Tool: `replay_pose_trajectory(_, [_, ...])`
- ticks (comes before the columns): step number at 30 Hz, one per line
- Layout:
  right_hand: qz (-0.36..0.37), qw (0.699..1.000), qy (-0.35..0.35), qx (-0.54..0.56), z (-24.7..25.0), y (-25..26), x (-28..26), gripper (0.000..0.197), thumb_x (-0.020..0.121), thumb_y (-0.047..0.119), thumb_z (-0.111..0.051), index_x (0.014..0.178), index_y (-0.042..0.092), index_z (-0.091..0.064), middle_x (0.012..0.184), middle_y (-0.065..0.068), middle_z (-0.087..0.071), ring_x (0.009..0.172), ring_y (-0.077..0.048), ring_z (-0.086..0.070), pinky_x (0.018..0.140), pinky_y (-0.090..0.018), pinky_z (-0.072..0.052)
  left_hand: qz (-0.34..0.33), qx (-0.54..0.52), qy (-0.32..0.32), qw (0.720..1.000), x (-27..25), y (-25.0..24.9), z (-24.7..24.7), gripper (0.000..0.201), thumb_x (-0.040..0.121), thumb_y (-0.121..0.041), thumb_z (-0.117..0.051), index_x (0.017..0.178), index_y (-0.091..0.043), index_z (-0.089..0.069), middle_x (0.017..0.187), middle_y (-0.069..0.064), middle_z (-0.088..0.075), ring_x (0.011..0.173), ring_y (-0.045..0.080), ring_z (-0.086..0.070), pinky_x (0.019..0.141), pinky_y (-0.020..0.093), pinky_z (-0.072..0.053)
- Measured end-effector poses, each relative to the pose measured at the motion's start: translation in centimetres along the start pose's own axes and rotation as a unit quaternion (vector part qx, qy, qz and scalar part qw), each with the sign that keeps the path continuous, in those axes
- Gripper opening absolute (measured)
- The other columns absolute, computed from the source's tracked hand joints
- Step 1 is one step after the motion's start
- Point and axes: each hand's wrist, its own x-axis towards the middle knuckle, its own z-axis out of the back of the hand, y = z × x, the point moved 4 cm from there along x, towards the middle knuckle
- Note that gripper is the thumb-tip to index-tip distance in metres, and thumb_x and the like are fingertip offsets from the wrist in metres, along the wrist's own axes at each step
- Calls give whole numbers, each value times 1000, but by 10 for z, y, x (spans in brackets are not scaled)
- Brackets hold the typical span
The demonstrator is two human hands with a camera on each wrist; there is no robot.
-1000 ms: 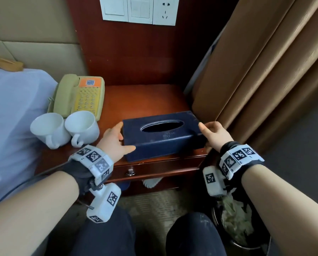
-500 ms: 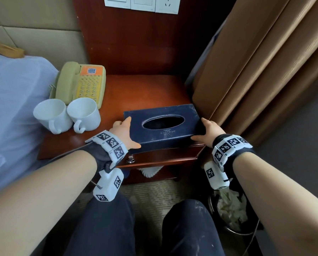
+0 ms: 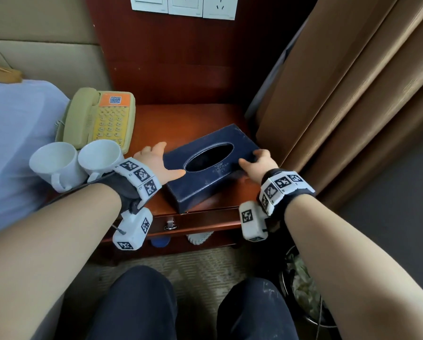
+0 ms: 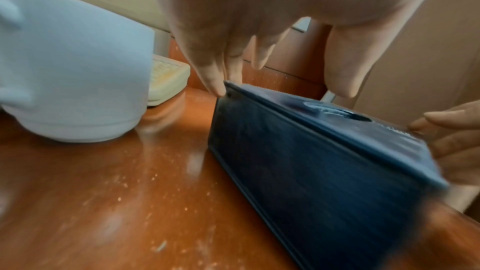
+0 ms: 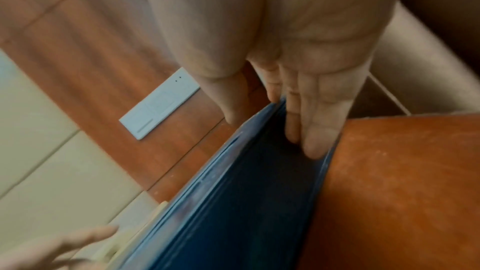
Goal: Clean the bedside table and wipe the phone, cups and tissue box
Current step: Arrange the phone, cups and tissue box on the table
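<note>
A dark blue tissue box (image 3: 203, 190) sits at an angle on the red-brown bedside table (image 3: 188, 119), near its front edge. My left hand (image 3: 157, 160) touches the box's left end with straight fingers (image 4: 215, 81), thumb lying over the top. My right hand (image 3: 257, 160) lies against the right end, its fingers (image 5: 317, 130) flat along the box's side (image 5: 246, 202). A yellow-green phone (image 3: 100, 119) stands at the back left. Two white cups (image 3: 55, 160) (image 3: 102, 155) stand in front of it; one cup (image 4: 72, 69) looms close in the left wrist view.
Brown curtains (image 3: 340, 106) hang close on the right of the table. A bed with a pale sheet (image 3: 16, 143) borders the left. A waste bin (image 3: 303, 285) with crumpled paper stands on the floor at lower right. A drawer knob (image 3: 170, 225) faces my knees.
Both hands carried the tissue box from the table's front edge further back. It is now turned, with its right end pointing toward the back.
</note>
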Motion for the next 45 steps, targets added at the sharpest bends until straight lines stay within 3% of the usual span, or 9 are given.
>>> replay_pose_trajectory(4, [22, 959, 116, 259, -22, 12, 0, 88, 87, 10, -61, 148, 22, 1, 147, -5, -36, 131, -20, -40, 110, -37, -34, 5, -73, 42, 996, -4, 0, -5, 72, 87, -45, -56, 142, -16, -18, 86, 8, -66, 77, 24, -66, 69, 35, -55])
replay_pose_trajectory(7, [89, 972, 163, 144, -27, 27, -8, 92, 86, 15, -63, 148, 21, 5, 146, -3, -33, 133, -14, -34, 112, -30, -27, 39, -226, 177, 957, -18, -9, -13, 44, 95, -19, -49, 130, -13, -22, 63, 7, -68, 56, 18, -67, 56, 27, -58])
replay_pose_trajectory(10, [159, 972, 154, -80, -19, 26, -27, 104, 79, 35, -70, 148, 24, 7, 152, -9, -26, 139, -21, -28, 115, -36, -25, 48, -251, 190, 948, -22, -19, -17, 60, 87, -1, -58, 136, -8, -24, 92, 16, -66, 80, 27, -69, 76, 38, -58])
replay_pose_trajectory(17, [137, 929, 146, -311, -17, 19, -75, 105, 63, 68, -66, 143, 37, -6, 156, -7, 2, 143, -33, -6, 116, -51, -13, 58, -316, 221, 921, -36, -47, -27, 39, 93, -2, -43, 131, -7, -36, 115, 25, -61, 105, 33, -63, 79, 32, -52])
replay_pose_trajectory(21, [121, 872, 155, -448, -22, 19, -80, 102, 63, 80, -54, 142, 23, -20, 151, -10, -13, 142, -30, -8, 115, -56, -4, 51, -275, 80, 957, -14, -28, -12, 46, 86, -1, -54, 124, -13, -31, 105, 14, -63, 91, 29, -65, 78, 39, -56])
replay_pose_trajectory(27, [173, 850, 144, -476, -34, 13, -79, 91, 75, 52, -65, 142, 15, -16, 156, -8, 10, 144, -29, 12, 115, -56, 0, -41, 1, -64, 997, 7, -21, 6, 74, 75, -11, -67, 137, -21, -27, 140, 10, -33, 121, 31, -43, 93, 39, -42])
replay_pose_trajectory(32, [247, 828, 96, -494, -13, 14, -50, 77, 79, 29, -65, 142, 39, -22, 155, -3, 18, 142, -31, 18, 114, -54, 1, -58, 85, -5, 995, 13, -13, -6, 95, 77, -24, -72, 147, -27, -8, 157, 7, 2, 143, 33, -10, 114, 43, -26])
replay_pose_trajectory(38, [80, 960, 38, -265, 9, 4, -26, 87, 76, 32, -72, 143, 27, -17, 154, -11, -14, 137, -34, -28, 109, -40, -29, -51, 135, -27, 989, 14, -6, -6, 82, 85, -31, -63, 147, -20, -11, 154, 10, -13, 138, 31, -21, 110, 41, -32])
replay_pose_trajectory(45, [16, 954, 115, -276, 2, 14, -10, 90, 87, 33, -61, 149, 18, 2, 142, -13, -43, 126, -29, -46, 103, -36, -35, -39, 225, 17, 974, 35, -9, 3, 67, 89, -41, -56, 144, -15, -28, 149, 11, -27, 134, 32, -29, 108, 38, -33])
